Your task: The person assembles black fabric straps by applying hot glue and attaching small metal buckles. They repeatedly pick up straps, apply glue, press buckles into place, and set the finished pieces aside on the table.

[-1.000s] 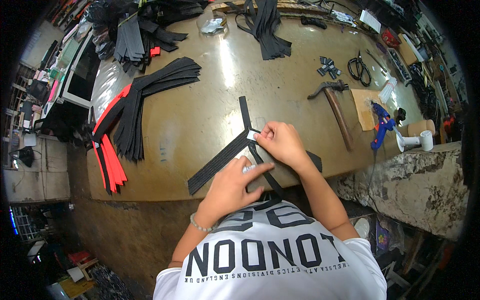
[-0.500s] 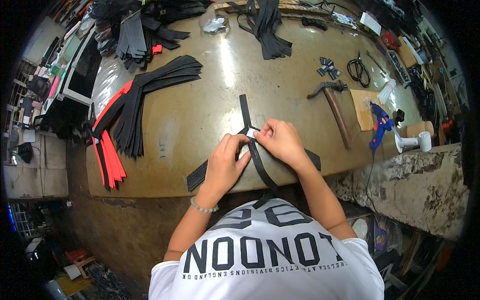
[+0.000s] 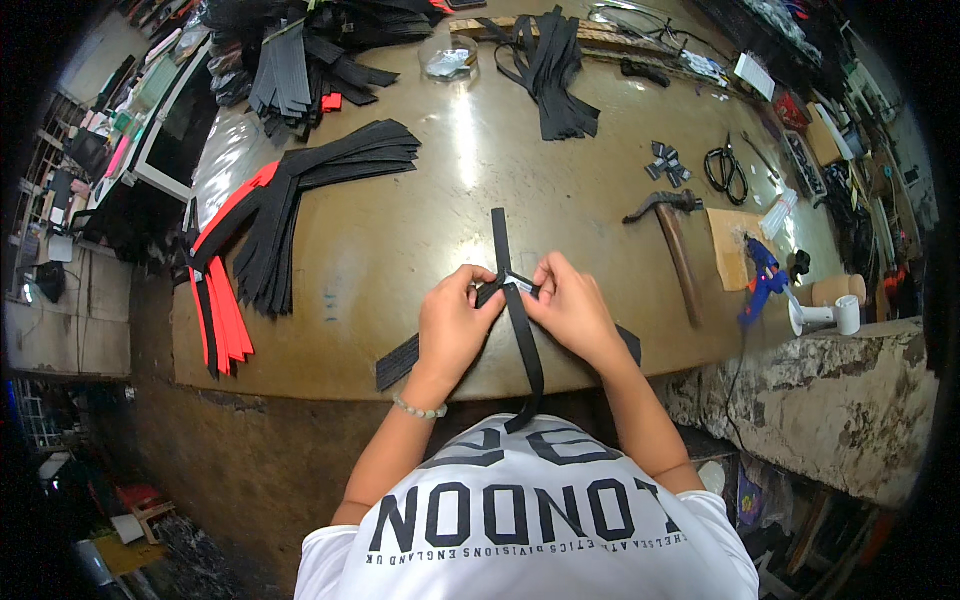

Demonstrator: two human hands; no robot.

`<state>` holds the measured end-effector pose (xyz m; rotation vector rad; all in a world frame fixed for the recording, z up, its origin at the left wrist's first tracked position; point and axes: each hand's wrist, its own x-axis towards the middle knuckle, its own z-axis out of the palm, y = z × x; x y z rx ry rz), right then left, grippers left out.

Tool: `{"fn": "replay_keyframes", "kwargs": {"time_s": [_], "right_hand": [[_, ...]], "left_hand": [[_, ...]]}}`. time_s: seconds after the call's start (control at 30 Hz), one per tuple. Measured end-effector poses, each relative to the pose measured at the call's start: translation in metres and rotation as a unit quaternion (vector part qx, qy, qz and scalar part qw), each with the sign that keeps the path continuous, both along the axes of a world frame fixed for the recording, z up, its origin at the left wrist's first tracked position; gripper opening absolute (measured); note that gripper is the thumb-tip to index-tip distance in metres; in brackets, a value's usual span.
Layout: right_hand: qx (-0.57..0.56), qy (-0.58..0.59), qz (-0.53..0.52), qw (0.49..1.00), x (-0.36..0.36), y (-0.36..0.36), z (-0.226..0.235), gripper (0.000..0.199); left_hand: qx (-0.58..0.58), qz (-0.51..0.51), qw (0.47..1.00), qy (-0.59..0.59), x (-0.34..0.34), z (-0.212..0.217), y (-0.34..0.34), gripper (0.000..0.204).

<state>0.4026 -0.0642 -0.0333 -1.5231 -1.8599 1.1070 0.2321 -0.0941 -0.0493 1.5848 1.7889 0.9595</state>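
Note:
A long black webbing strap (image 3: 526,345) runs from the tabletop down over the table's near edge toward my shirt. Its far end points away from me, beyond my hands. A small white label (image 3: 518,284) shows where black straps cross between my hands. On the left of this crossing, my left hand (image 3: 458,325) pinches a short piece of black strap, thumb against fingers. Opposite it, my right hand (image 3: 572,310) grips the black strap beside the label; its fingertips partly hide the piece. More black straps (image 3: 398,362) lie partly under my left wrist, and others (image 3: 630,345) by my right.
A hammer (image 3: 680,265), scissors (image 3: 726,170), several small dark clips (image 3: 668,165) and a blue glue gun (image 3: 764,280) lie to the right. Bundles of black straps (image 3: 268,245), some with red strips (image 3: 228,318), are at left. Another strap bundle (image 3: 562,85) lies at the back.
My hands have moved apart slightly, uncovering the crossing. The right fingers have shifted from the label's top to the strap at its right. The whole view has shifted a little.

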Motion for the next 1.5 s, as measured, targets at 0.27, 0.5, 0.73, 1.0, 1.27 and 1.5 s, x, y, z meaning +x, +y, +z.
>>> {"fn": "replay_keyframes", "kwargs": {"time_s": [0.27,0.5,0.73,1.0,1.27,1.5], "right_hand": [[0.092,0.116,0.116,0.982,-0.008,0.039,0.001,0.019],[-0.064,0.027,0.13,0.989,-0.022,0.084,-0.019,0.021],[0.393,-0.189,-0.114,0.893,0.045,0.06,-0.006,0.041],[0.215,-0.179,-0.232,0.931,0.099,-0.001,0.018,0.035],[0.075,-0.126,0.014,0.989,0.008,-0.051,0.022,0.032],[0.0,-0.159,0.045,0.986,0.012,-0.055,0.028,0.04]], "left_hand": [[-0.03,-0.006,0.997,0.071,0.001,0.006,-0.002,0.031],[0.043,-0.025,0.993,0.105,0.006,0.003,-0.009,0.025],[0.056,-0.072,0.966,0.242,0.005,0.003,-0.019,0.028],[0.064,-0.05,0.992,0.097,-0.008,-0.001,-0.019,0.035],[0.026,0.002,0.998,-0.054,-0.02,-0.001,-0.023,0.043],[0.015,0.003,1.0,0.012,-0.01,0.01,-0.021,0.028]]}}
